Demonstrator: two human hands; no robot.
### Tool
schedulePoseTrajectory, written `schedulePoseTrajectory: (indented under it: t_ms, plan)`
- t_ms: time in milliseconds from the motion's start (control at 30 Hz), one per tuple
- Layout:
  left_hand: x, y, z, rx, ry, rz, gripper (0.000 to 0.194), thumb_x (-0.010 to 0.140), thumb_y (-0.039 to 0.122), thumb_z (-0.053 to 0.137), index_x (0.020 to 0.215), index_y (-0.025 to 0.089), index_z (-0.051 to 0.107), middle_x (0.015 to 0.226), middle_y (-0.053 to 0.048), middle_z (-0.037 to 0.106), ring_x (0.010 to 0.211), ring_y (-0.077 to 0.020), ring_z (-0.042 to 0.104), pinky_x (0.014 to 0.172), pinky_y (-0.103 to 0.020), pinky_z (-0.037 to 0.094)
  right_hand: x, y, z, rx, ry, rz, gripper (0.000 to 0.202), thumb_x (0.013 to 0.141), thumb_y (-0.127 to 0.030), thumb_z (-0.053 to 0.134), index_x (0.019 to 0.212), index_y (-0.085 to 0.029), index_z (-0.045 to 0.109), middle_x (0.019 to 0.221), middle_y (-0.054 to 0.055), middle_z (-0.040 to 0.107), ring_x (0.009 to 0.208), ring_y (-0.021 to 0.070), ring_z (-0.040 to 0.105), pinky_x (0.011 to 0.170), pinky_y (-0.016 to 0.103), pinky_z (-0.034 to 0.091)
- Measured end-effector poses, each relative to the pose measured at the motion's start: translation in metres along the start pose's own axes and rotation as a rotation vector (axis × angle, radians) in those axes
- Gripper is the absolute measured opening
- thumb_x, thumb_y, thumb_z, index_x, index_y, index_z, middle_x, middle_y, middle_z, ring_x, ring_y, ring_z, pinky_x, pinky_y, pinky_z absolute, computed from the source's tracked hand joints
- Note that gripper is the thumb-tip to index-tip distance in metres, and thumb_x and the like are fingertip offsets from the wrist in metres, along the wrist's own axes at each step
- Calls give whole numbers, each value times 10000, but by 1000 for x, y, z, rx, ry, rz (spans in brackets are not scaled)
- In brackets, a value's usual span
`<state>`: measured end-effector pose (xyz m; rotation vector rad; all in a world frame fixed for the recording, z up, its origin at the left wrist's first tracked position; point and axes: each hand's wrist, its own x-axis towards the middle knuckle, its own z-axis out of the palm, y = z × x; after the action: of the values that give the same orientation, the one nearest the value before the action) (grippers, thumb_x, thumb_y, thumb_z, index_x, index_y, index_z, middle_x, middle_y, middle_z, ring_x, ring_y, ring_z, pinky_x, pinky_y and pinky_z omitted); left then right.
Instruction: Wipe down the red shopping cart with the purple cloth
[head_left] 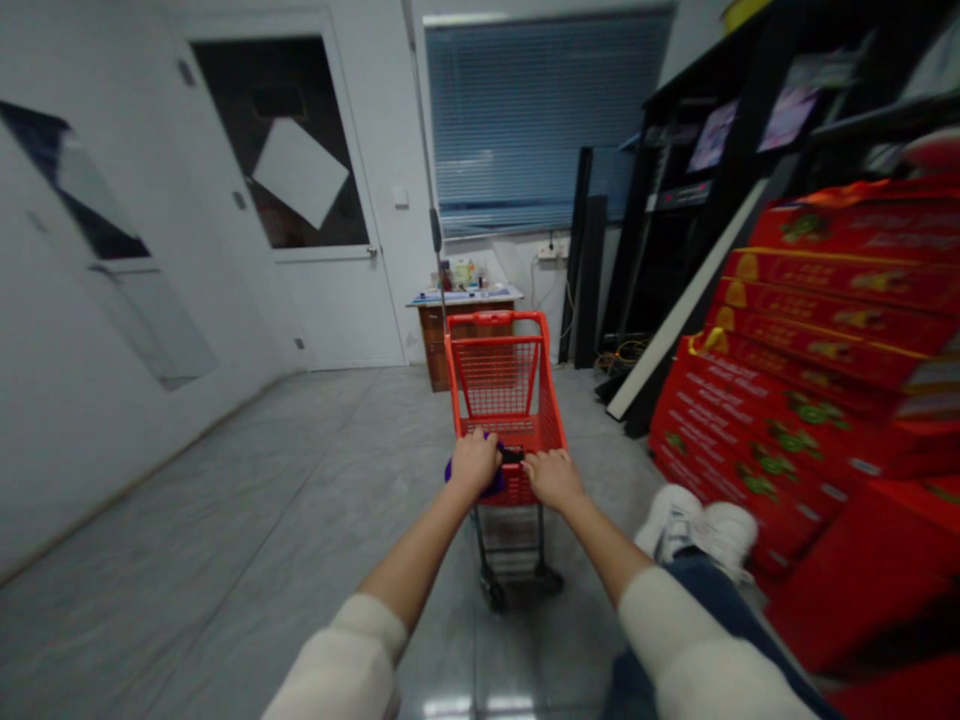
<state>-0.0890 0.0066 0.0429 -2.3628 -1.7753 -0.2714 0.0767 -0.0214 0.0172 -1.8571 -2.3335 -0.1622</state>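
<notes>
My left fingers [482, 446] are curled closed over the handle [513, 455], a purple item [493, 483] beneath them; my right fingers [535, 464] close on it too. The red cart [555, 412] stands directly ahead. Beyond: a cluttered surface [495, 294], then window blinds [517, 120].

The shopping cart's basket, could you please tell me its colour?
The basket is red; see the head view.

Cart [517, 432] before desk [435, 345]. Small items [465, 272] on desk, window [540, 120] above. Door [337, 312] left of desk. Boxes [780, 410] right of cart.
</notes>
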Motion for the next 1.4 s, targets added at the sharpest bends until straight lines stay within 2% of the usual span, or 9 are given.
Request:
schedulePoseTrajectory:
  t_ms: [133,367,500,667,800,900,1033,1200,1400]
  plan:
    - [5,-12,-5,-5,-14,-62,290,915,269,437,1105,163,628,1064,-131,599,968,-239,614,845,-353,447,1,-12,-1,3,14,11,435,1012,-372,269,1071,-206,666,1068,103,706,1008,224,605,882,360,313]
    - [-8,10,5,-18,9,-149,300,927,277,407,1108,167,619,1052,-135,592,958,-253,621,814,-368,462,1,-40,0,23,9,23,427,1003,-331,266,1062,-173,659,1060,126,708,992,237,624,876,385,339]
    - [-6,-23,-4,-18,-60,-112,307,922,301,426,1117,176,627,1079,-125,600,972,-230,621,829,-338,460,2,-26,-7,29,-18,-67,397,992,-335,310,1055,-197,677,1019,89,724,1035,204,615,942,361,337]
    - [-4,-53,-7,3,-53,-180,325,931,322,402,1108,173,630,1069,-122,604,929,-222,627,803,-334,464,8,-5,-9,34,47,-118,402,984,-336,332,1123,-202,684,1383,72,558,1394,223,321,1136,402,163]
    - [-8,-26,4,4,5,-220,314,925,314,414,1109,172,626,1030,-124,593,932,-244,617,810,-363,457,12,-5,3,72,87,-86,417,995,-317,300,1108,-195,683,1299,77,604,1424,218,271,1138,389,182]
    - [-11,-5,10,-30,23,-134,305,932,333,419,1114,195,622,1048,-117,577,962,-246,601,829,-370,450,9,-3,8,88,110,-80,409,998,-306,300,1091,-181,678,1269,90,609,1421,217,277,1124,376,211]
    - [-9,-15,6,-53,8,-40,305,943,377,420,1124,220,609,1094,-93,578,982,-219,598,834,-337,448,1,7,6,93,111,-97,403,1005,-311,293,1065,-182,669,1245,91,615,1421,218,274,1092,375,261]
    - [-3,-40,-2,-53,-26,-143,309,947,350,404,1119,203,615,1082,-99,590,968,-210,610,840,-322,445,-7,-2,3,97,124,-75,371,1006,-317,305,1092,-190,643,1236,101,611,1428,222,254,1079,385,280]
    - [-13,-5,6,-32,17,-201,317,934,344,414,1111,186,624,1048,-117,588,945,-239,615,827,-357,449,-13,-27,10,112,177,-6,345,1002,-320,324,1057,-178,633,1229,125,603,1423,243,254,1067,383,308]
